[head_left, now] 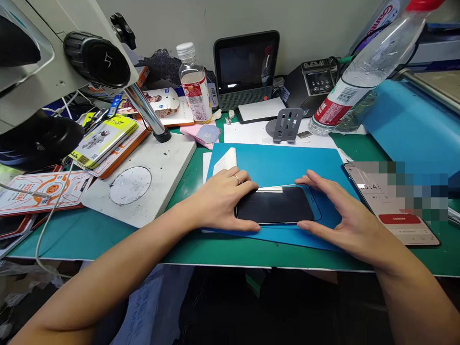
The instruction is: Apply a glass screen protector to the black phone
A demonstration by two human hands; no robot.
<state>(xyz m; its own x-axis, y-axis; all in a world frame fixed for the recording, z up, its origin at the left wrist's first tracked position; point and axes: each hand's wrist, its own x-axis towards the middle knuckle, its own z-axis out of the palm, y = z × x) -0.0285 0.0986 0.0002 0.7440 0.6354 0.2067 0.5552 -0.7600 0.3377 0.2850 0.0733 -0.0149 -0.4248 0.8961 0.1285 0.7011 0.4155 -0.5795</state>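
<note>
Phone (276, 206) lies flat on the blue mat (280, 163), its left end partly hidden by the left hand (224, 195), whose thumb and fingers straddle it; whether they grip, I cannot tell. The right hand's (341, 215) thumb and fingers stand apart around the other end. Part of a second phone (381, 206) on the worktop (215, 249) is pixelated.

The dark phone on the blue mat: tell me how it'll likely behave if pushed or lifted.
The dark phone looks like a thin, rigid slab, so it should stay stiff when lifted. Its smooth-looking face may be slippery. Lying flat on the blue mat, it would probably slide rather than tip or roll.
</note>
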